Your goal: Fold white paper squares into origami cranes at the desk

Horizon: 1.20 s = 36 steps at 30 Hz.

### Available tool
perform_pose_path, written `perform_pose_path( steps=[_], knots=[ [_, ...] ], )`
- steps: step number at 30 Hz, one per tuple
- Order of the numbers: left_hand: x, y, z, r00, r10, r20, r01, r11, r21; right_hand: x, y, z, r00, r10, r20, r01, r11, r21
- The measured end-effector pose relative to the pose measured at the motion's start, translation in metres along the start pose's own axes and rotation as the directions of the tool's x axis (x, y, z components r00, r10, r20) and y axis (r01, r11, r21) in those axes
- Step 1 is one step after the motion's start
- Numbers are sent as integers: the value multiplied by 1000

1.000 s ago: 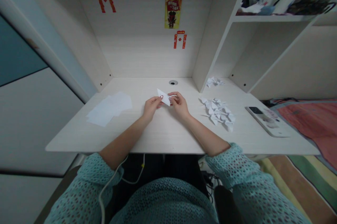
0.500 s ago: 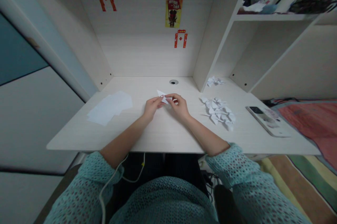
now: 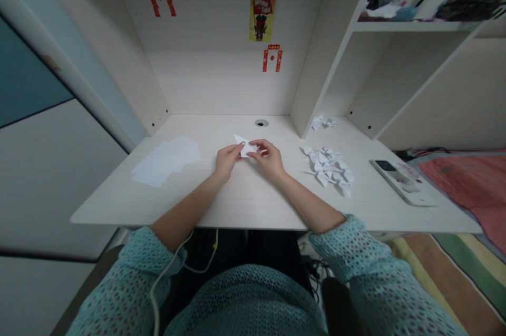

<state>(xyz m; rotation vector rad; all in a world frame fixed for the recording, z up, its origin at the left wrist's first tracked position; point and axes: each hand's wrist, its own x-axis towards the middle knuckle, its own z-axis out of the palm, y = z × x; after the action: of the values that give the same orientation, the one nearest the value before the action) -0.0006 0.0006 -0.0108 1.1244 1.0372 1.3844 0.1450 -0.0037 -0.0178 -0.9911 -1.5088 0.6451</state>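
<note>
A small folded piece of white paper is held between my two hands, just above the middle of the desk. My left hand pinches its left side, thumb on top. On the right side, my right hand grips the paper between thumb and fingers, the fingers curled over its edge. One pointed corner of the paper sticks up at the upper left. Part of the fold lies hidden behind my fingers.
Flat white paper sheets lie spread at the left. Folded paper pieces are heaped at the right, with a few more folded papers behind. A phone rests near the right edge. A white cable crosses my left sleeve.
My left hand has shifted slightly left, and the fingers of the two hands are farther apart. More of the paper's flat face shows between them.
</note>
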Motion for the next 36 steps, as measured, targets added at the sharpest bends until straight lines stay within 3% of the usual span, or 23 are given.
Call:
perform_pose_path(
  steps=[3, 7, 17, 26, 31, 36],
  knots=[
    [1, 2, 0, 998, 22, -56, -21, 1000, 17, 2, 3, -1, 993, 94, -74, -91, 995, 41],
    [0, 0, 0, 999, 31, -23, -29, 998, 57, 3, 10, -2, 985, 164, -53, -163, 986, 13],
    [0, -3, 2, 977, 208, 40, -211, 959, 188, 3, 14, -3, 993, 110, -35, -114, 986, -120],
    [1, 0, 3, 972, 189, 139, -197, 979, 50, 5, 20, 0, 967, 237, 93, -246, 964, 98],
    [5, -1, 1, 971, 209, 116, -217, 974, 60, 7, 15, 1, 950, 292, 114, -311, 920, 239],
    [9, -6, -3, 992, 124, 20, -124, 992, 30, 7, 11, -1, 943, 313, 115, -333, 880, 337]
  ],
)
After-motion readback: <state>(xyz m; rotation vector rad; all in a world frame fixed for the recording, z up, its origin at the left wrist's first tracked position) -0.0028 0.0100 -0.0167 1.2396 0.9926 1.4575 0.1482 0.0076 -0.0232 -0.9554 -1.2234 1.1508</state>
